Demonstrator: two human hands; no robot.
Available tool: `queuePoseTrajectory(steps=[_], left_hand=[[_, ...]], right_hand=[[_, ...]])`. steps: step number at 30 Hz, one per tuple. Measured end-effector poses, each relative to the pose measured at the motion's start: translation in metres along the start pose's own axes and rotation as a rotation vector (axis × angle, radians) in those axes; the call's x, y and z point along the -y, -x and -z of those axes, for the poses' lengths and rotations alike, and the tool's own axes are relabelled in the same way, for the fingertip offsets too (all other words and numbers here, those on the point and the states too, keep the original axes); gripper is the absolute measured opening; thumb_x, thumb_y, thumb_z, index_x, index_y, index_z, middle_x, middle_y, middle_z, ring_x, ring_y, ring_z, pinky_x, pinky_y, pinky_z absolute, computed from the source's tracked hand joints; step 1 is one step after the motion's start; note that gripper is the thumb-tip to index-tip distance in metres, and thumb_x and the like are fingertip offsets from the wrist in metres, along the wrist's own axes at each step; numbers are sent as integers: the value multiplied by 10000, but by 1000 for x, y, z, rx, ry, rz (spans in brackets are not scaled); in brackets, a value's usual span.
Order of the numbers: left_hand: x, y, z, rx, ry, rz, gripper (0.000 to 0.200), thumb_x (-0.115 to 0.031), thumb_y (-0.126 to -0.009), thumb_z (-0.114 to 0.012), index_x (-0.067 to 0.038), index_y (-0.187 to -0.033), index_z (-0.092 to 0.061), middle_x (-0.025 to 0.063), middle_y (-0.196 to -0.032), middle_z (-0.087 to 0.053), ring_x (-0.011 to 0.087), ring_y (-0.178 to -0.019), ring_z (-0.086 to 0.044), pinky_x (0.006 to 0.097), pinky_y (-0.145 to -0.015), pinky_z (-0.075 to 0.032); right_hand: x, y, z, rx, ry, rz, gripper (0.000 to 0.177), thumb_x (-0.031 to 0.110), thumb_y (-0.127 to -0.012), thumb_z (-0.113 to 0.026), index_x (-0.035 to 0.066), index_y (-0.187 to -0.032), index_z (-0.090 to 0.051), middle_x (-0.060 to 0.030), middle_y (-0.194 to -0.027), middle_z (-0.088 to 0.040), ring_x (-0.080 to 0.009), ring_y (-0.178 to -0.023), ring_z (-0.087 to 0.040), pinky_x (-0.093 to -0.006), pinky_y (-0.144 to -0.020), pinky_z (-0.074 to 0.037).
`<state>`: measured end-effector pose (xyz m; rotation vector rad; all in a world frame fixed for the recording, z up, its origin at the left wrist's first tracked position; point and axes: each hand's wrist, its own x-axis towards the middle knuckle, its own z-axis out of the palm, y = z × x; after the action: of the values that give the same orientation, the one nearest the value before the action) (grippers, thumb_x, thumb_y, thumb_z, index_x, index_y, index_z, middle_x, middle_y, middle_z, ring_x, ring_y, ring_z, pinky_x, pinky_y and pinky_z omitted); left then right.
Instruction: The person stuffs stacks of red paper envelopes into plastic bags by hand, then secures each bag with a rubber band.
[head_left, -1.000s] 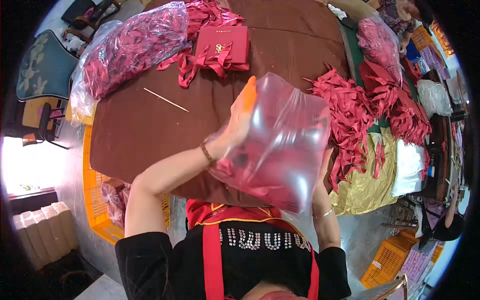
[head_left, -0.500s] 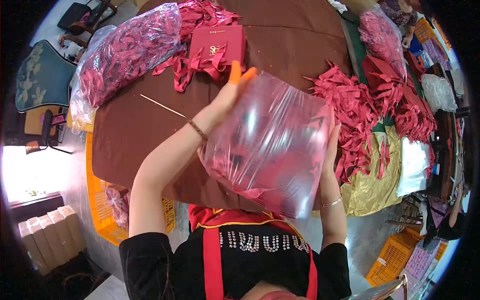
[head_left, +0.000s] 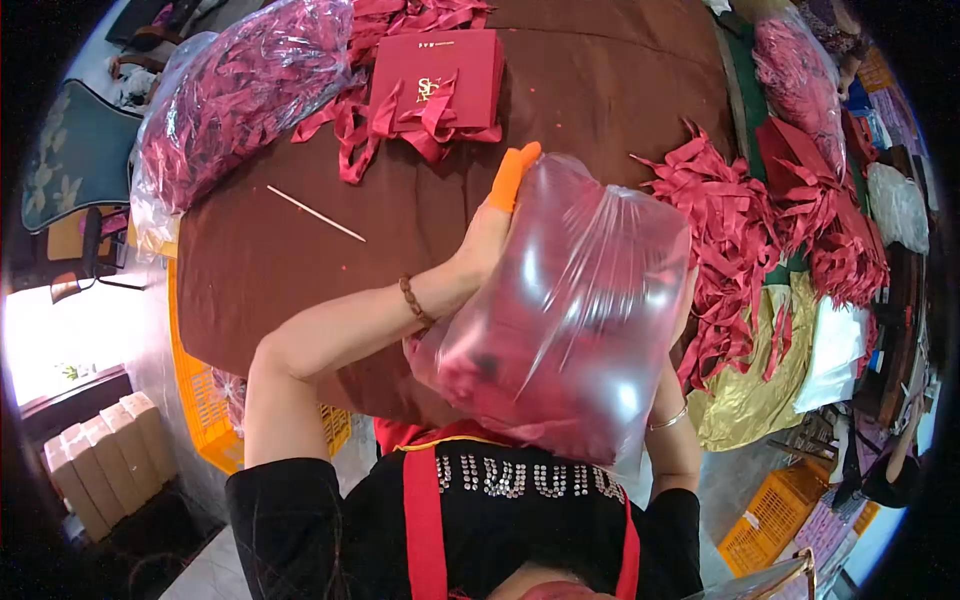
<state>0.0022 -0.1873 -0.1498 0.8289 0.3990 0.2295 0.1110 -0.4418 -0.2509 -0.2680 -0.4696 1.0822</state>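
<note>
A clear plastic bag point(head_left: 570, 310) with red items inside is held up in front of my chest, between both hands. My left hand point(head_left: 492, 222), with orange covers on two fingertips, is closed on the bag's upper left edge. On the opposite side my right hand point(head_left: 680, 335) grips the bag, its fingers mostly hidden behind the plastic. Beyond the bag, a stack of red paper bags with ribbon handles point(head_left: 436, 85) lies on the brown table cover point(head_left: 300, 290). A thin pale stick point(head_left: 316, 213) lies left of my left hand.
A large plastic sack of red ribboned items point(head_left: 240, 110) is at the back left. Red ribbons point(head_left: 715, 220) are heaped on the right beside gold wrapping point(head_left: 765, 390). Orange crates point(head_left: 775, 515) and cardboard boxes point(head_left: 105, 460) stand on the floor. Another person's arm shows far right.
The bag has moved slightly right and looks rounder, its plastic less stretched. My left hand has shifted right and down with it. The view has shifted a little too.
</note>
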Motion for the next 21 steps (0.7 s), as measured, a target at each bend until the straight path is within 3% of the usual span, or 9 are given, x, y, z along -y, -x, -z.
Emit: queuePoseTrajectory(steps=[2,3,5,6,10,11,14,16,21], left_hand=[[2,-1,9,41,-472,-133,513,-328,-912,-396,-120,-1349,-228,66,-1273,-389,157,-1132,-393,270,-961,-293],[-7,1,9,43,-473,-129,513,-328,-912,-396,-120,-1349,-228,66,-1273,-389,157,-1132,-393,270,-961,-293],[-37,10,1,-41,-275,19,572,-433,-904,-351,-87,-1345,-237,52,-1241,-419,146,-1135,-386,253,-971,-266],[-43,18,-5,-188,-169,149,653,-510,-890,-290,-57,-1352,-199,59,-1343,-312,162,-1231,-285,261,-1017,-183],[-41,76,-6,200,-506,-255,641,-481,-910,-178,-27,-1358,-125,87,-1425,-87,165,-1310,-61,330,-1058,-67],[-28,80,0,264,-599,-308,636,-474,-912,-162,-23,-1359,-115,97,-1424,-91,170,-1311,-54,334,-1059,-60],[-16,63,-4,167,-640,-333,648,-481,-909,-190,-13,-1353,-127,99,-1422,-102,181,-1309,-77,323,-1059,-67],[-7,57,-10,95,-492,-292,637,-470,-912,-215,-8,-1347,-156,88,-1415,-140,177,-1304,-105,313,-1059,-80],[-2,69,-19,8,-526,-298,597,-376,-917,-316,-60,-1367,-84,60,-1405,-152,163,-1255,-224,300,-1051,-172]], right_hand=[[15,-6,-24,-473,355,-69,557,384,-933,-195,56,-1368,-80,-122,-1307,-323,-151,-966,-513,-236,-788,-448],[18,-18,-52,-476,354,-67,557,384,-933,-195,56,-1368,-80,-122,-1307,-323,-151,-966,-513,-236,-788,-448],[23,-49,-115,-741,782,195,532,406,-928,-204,49,-1308,-305,-122,-1344,-309,-242,-1226,-312,-360,-1043,-187],[32,-43,-126,-558,764,91,551,396,-931,-168,92,-1377,-57,-93,-1431,-72,-174,-1320,-3,-330,-1060,12],[13,-16,-146,-706,979,77,585,424,-926,-144,67,-1371,-20,-93,-1433,-39,-209,-1318,-40,-329,-1064,-13],[3,-8,-152,-689,840,35,568,450,-918,-196,169,-1385,-33,-74,-1424,-101,-197,-1301,-125,-351,-1055,-111],[-8,-5,-153,-775,588,-16,599,478,-908,-205,162,-1383,-25,-71,-1406,-153,-206,-1272,-201,-342,-1045,-158],[-12,2,-146,-675,702,-12,560,342,-944,-187,39,-1361,34,-72,-1434,23,-161,-1302,-45,-302,-1059,-78],[-16,-18,-159,-566,1046,173,545,269,-943,-224,33,-1361,35,-93,-1419,-70,-171,-1274,-150,-314,-1047,-141]])
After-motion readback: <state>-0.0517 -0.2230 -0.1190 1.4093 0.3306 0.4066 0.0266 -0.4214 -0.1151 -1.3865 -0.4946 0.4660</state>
